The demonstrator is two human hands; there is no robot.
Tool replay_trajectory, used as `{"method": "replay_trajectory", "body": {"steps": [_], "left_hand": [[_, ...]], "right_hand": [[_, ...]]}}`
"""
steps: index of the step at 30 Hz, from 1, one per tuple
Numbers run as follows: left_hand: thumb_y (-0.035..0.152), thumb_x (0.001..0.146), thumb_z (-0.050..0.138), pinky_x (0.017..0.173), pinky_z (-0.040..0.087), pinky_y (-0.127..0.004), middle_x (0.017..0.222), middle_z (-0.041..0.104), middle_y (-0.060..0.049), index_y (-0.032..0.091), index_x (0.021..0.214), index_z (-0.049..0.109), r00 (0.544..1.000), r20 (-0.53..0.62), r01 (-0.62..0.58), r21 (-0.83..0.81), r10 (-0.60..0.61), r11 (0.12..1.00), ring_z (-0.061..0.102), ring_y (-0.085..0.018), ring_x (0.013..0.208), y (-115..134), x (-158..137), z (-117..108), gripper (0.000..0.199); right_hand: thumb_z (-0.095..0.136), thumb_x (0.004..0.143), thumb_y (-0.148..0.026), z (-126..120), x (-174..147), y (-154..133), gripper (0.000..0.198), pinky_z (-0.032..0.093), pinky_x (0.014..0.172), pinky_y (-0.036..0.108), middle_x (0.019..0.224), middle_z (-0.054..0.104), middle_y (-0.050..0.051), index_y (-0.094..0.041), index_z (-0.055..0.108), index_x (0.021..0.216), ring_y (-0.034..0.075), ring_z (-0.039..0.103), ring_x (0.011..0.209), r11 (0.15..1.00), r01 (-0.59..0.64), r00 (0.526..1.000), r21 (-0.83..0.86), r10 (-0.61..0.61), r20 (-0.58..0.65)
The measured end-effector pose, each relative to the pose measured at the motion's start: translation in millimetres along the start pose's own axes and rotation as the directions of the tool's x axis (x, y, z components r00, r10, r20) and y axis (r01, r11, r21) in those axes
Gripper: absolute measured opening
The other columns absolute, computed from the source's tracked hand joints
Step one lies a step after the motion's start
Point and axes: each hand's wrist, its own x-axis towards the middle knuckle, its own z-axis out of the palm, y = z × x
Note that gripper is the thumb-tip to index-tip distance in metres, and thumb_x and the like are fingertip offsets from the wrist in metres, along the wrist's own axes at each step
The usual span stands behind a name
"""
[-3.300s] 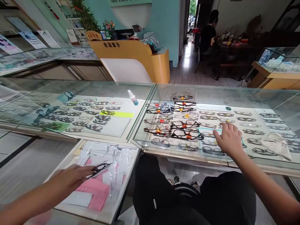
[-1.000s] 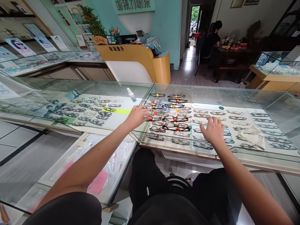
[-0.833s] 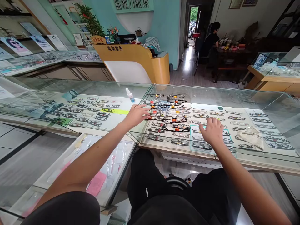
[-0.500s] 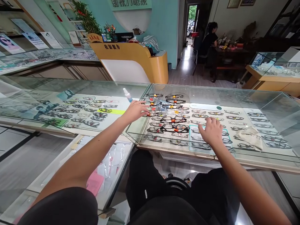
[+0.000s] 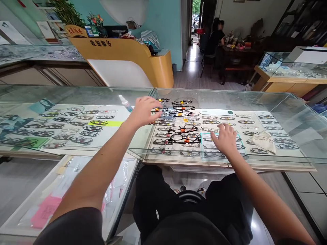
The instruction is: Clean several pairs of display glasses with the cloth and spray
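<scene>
My left hand [image 5: 145, 110] is over the glass counter at the left column of eyeglasses, thumb and fingers apart and curved. A pair of eyeglasses [image 5: 159, 109] shows between the thumb and fingers; I see no firm grip on it. My right hand [image 5: 226, 139] rests flat on the glass, fingers stretched out, holding nothing. Between the hands, dark-framed eyeglasses [image 5: 184, 138] with orange tags lie in a column on the glass top. A white spray bottle [image 5: 125, 102] with a blue lower part stands just left of my left hand.
Rows of eyeglasses lie inside the glass case [image 5: 265, 160]. A cloth [image 5: 264, 141] is at the right. At lower left an open drawer [image 5: 65, 163] holds plastic packets and pink items. A yellow cashier desk [image 5: 160, 69] and a seated person [image 5: 215, 37] are farther back.
My left hand has lifted slightly and turned, its thumb and fingers now curved apart around the eyeglasses. My right hand stays on the glass. The camera view has shifted to the right.
</scene>
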Motion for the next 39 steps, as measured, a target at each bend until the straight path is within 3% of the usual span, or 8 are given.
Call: {"method": "replay_trajectory", "body": {"steps": [2, 4, 7, 12, 15, 18, 23, 39], "left_hand": [[0.044, 0.104, 0.056, 0.096, 0.044, -0.045, 0.096, 0.079, -0.008, 0.024, 0.096, 0.078, 0.984, -0.159, 0.071, -0.060, -0.079, 0.996, 0.067, -0.028, 0.102, 22.5, 25.5, 6.7, 0.030], [0.042, 0.103, 0.057, 0.077, 0.040, -0.039, 0.068, 0.061, -0.004, 0.023, 0.073, 0.062, 0.935, -0.294, 0.160, -0.148, -0.198, 0.976, 0.055, -0.021, 0.074, 39.7, 50.7, 19.3, 0.035], [0.042, 0.103, 0.055, 0.063, 0.027, -0.037, 0.056, 0.036, 0.001, 0.023, 0.062, 0.034, 0.849, -0.416, 0.223, -0.279, -0.326, 0.934, 0.031, -0.016, 0.057, 48.1, 75.5, 40.0, 0.050], [0.040, 0.102, 0.055, 0.061, 0.022, -0.036, 0.055, 0.027, 0.002, 0.023, 0.060, 0.026, 0.835, -0.451, 0.153, -0.361, -0.316, 0.920, 0.024, -0.014, 0.055, 27.4, 74.7, 57.4, 0.054], [0.043, 0.105, 0.054, 0.060, 0.022, -0.036, 0.054, 0.027, 0.002, 0.022, 0.060, 0.028, 0.824, -0.459, 0.140, -0.404, -0.333, 0.904, 0.025, -0.014, 0.054, 16.9, 67.1, 56.7, 0.055], [0.046, 0.106, 0.053, 0.059, 0.022, -0.036, 0.054, 0.027, 0.002, 0.022, 0.060, 0.028, 0.821, -0.457, 0.130, -0.433, -0.342, 0.892, 0.025, -0.014, 0.055, 15.6, 63.9, 52.3, 0.057], [0.049, 0.105, 0.053, 0.058, 0.021, -0.036, 0.055, 0.023, 0.002, 0.022, 0.061, 0.026, 0.846, -0.421, 0.139, -0.418, -0.327, 0.898, 0.021, -0.013, 0.055, 18.3, 62.9, 46.9, 0.058], [0.043, 0.106, 0.052, 0.059, 0.020, -0.035, 0.054, 0.026, 0.002, 0.021, 0.063, 0.026, 0.867, -0.379, 0.175, -0.374, -0.323, 0.911, 0.022, -0.013, 0.054, 15.8, 62.3, 48.4, 0.055]], "right_hand": [[0.045, 0.107, -0.053, 1.3, -0.6, 0.9, 0.058, 0.038, 0.118, 0.061, 0.160, 0.055, 0.026, -0.013, 0.061, 0.144, 0.045, 0.048, 0.146, 1.000, -0.012, 1.000, 0.005, 0.012, -0.009], [0.045, 0.107, -0.054, 2.4, -2.6, 3.2, 0.057, 0.039, 0.118, 0.061, 0.161, 0.054, 0.026, -0.014, 0.062, 0.144, 0.044, 0.047, 0.147, 1.000, -0.016, 1.000, 0.012, 0.016, -0.019], [0.050, 0.106, -0.052, -2.2, -6.1, 7.3, 0.054, 0.041, 0.118, 0.060, 0.160, 0.056, 0.025, -0.015, 0.064, 0.142, 0.043, 0.049, 0.147, 0.998, 0.010, 0.998, 0.058, -0.007, -0.056], [0.052, 0.111, -0.042, -32.7, 10.5, -11.0, 0.033, 0.044, 0.122, 0.051, 0.144, 0.071, 0.016, -0.023, 0.078, 0.116, 0.034, 0.059, 0.139, 0.938, 0.295, 0.942, 0.181, -0.253, -0.222], [0.058, 0.110, -0.041, -44.7, 44.9, -45.8, 0.028, 0.044, 0.122, 0.053, 0.143, 0.074, 0.012, -0.026, 0.083, 0.113, 0.034, 0.060, 0.138, 0.870, 0.459, 0.887, 0.182, -0.435, -0.156], [0.067, 0.107, -0.040, -38.8, 82.6, -82.1, 0.024, 0.043, 0.120, 0.059, 0.149, 0.072, 0.011, -0.028, 0.085, 0.116, 0.037, 0.055, 0.144, 0.791, 0.596, 0.802, 0.137, -0.595, -0.055], [0.075, 0.103, -0.036, -17.2, 111.3, -113.5, 0.014, 0.042, 0.118, 0.059, 0.147, 0.073, 0.009, -0.029, 0.087, 0.102, 0.037, 0.054, 0.143, 0.698, 0.703, 0.702, 0.138, -0.712, 0.024], [0.071, 0.104, -0.030, -5.7, 143.0, -133.3, 0.014, 0.039, 0.118, 0.056, 0.146, 0.073, 0.010, -0.025, 0.084, 0.100, 0.036, 0.053, 0.142, 0.702, 0.706, 0.702, 0.094, -0.711, 0.038]]}}
